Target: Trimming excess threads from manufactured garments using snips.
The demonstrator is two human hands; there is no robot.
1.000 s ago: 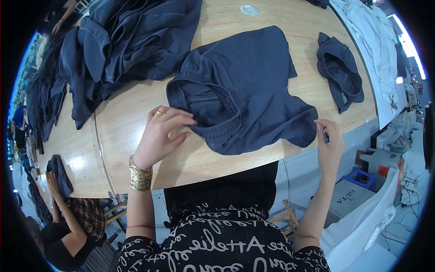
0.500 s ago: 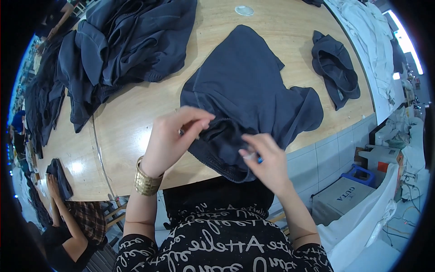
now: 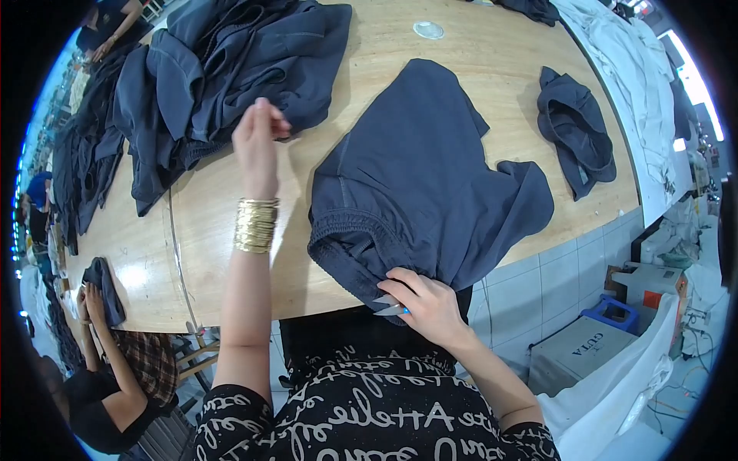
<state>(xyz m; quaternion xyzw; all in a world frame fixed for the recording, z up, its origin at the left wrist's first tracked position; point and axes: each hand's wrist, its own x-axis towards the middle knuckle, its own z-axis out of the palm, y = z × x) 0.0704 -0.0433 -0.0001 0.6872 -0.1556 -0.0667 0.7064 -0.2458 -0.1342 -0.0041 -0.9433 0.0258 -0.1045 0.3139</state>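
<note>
While the right hand (image 3: 427, 307) sits at the lower middle of the frame, pinching a small metal snipper (image 3: 390, 309) with a blue bit against the waistband edge of the dark navy garment (image 3: 430, 192), the left hand (image 3: 257, 142) is up in the upper left, lifted above the wooden worktop (image 3: 384, 46) with fingertips pinched together; can't tell if anything's between them. That garment lies spread in the centre, its elastic end hanging just over the near edge. Pretty big heap of the same dark clothes (image 3: 231, 69) fills the upper left, and one smaller folded piece (image 3: 576, 131) sits well apart on the right. Container-wise, only a grey box (image 3: 592, 349) and a blue stool-like crate (image 3: 615, 311) on the floor at lower right; contents not visible. Another person (image 3: 115, 369) handles a dark cloth at lower left.
</note>
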